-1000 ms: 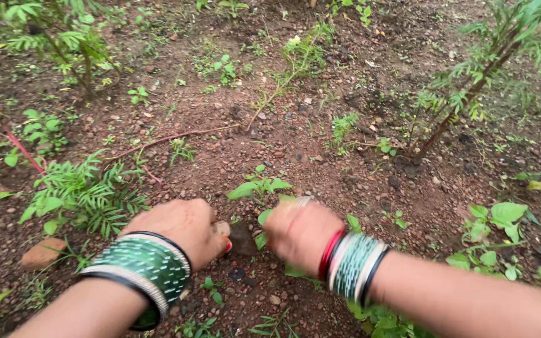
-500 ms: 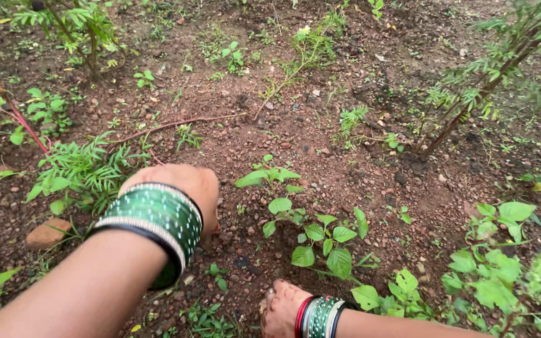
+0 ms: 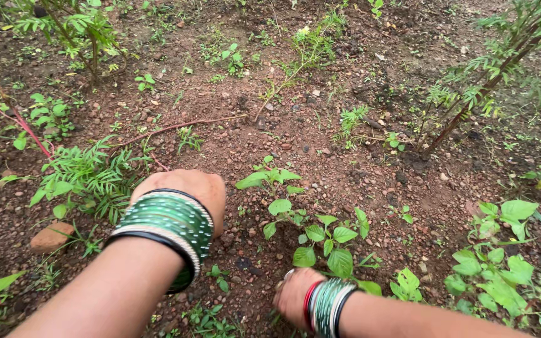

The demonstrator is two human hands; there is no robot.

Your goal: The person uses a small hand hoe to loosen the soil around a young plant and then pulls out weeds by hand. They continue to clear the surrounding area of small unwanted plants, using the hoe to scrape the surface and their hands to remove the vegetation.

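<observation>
Nearest, the right hand (image 3: 294,294) presses down at the base of a small broad-leaved weed (image 3: 324,241), fingers hidden. The left hand (image 3: 192,191) rests curled on reddish soil (image 3: 320,156), grip unclear. Beyond stand two feathery plants (image 3: 483,87).

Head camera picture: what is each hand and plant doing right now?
left hand: knuckles down on the soil, grip hidden
right hand: low on the ground by the small round-leaved weed, grip unclear
round-leaved weed: upright, rooted
feathery plant: rooted, leaves spread
reddish stone: lying on the soil
</observation>
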